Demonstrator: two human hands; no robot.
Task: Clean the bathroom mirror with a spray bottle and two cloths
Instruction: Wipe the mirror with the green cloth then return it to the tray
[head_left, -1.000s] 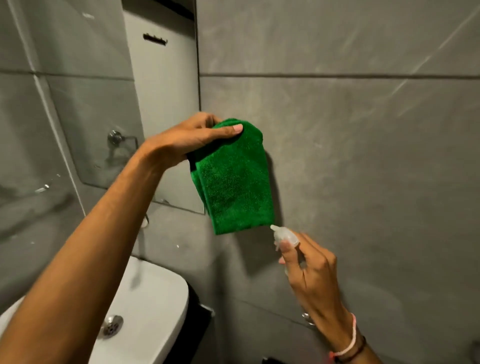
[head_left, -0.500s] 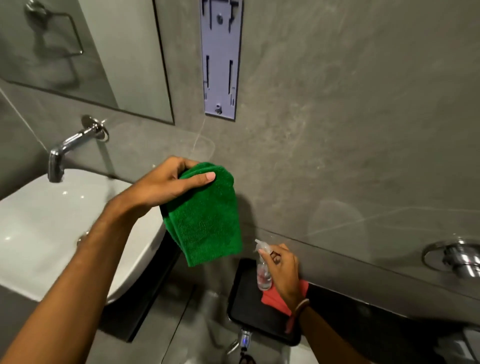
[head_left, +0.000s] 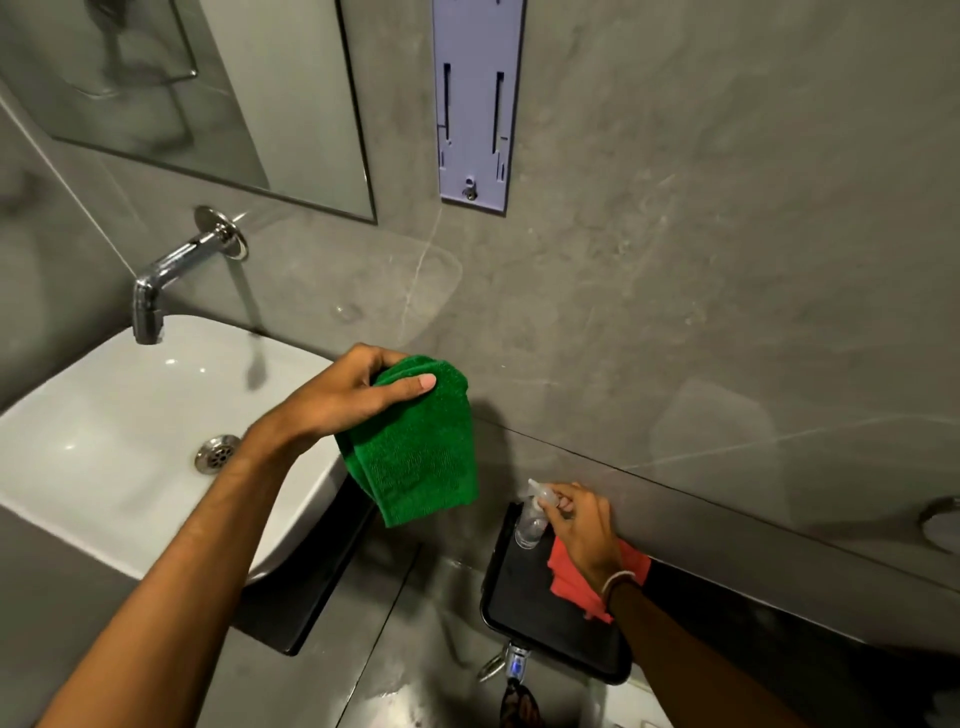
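My left hand (head_left: 345, 396) pinches the top of a folded green cloth (head_left: 415, 452), which hangs in the air beside the basin. Lower right, my right hand (head_left: 582, 525) has its fingers on the head of a small clear spray bottle (head_left: 530, 519) that stands upright on a black tray (head_left: 524, 608). A red cloth (head_left: 576, 584) lies on the same tray, partly under my right wrist. The mirror (head_left: 218, 88) hangs on the grey wall at the upper left.
A white basin (head_left: 104, 441) with a metal drain sits at the left under a chrome tap (head_left: 176, 270). A pale wall bracket (head_left: 475, 104) is fixed right of the mirror. A chrome fitting (head_left: 943, 522) shows at the right edge. Wet grey floor lies below.
The view has tilted down from the wall. My right hand lowered the spray bottle onto the black tray. My left hand came down with the green cloth to beside the basin.
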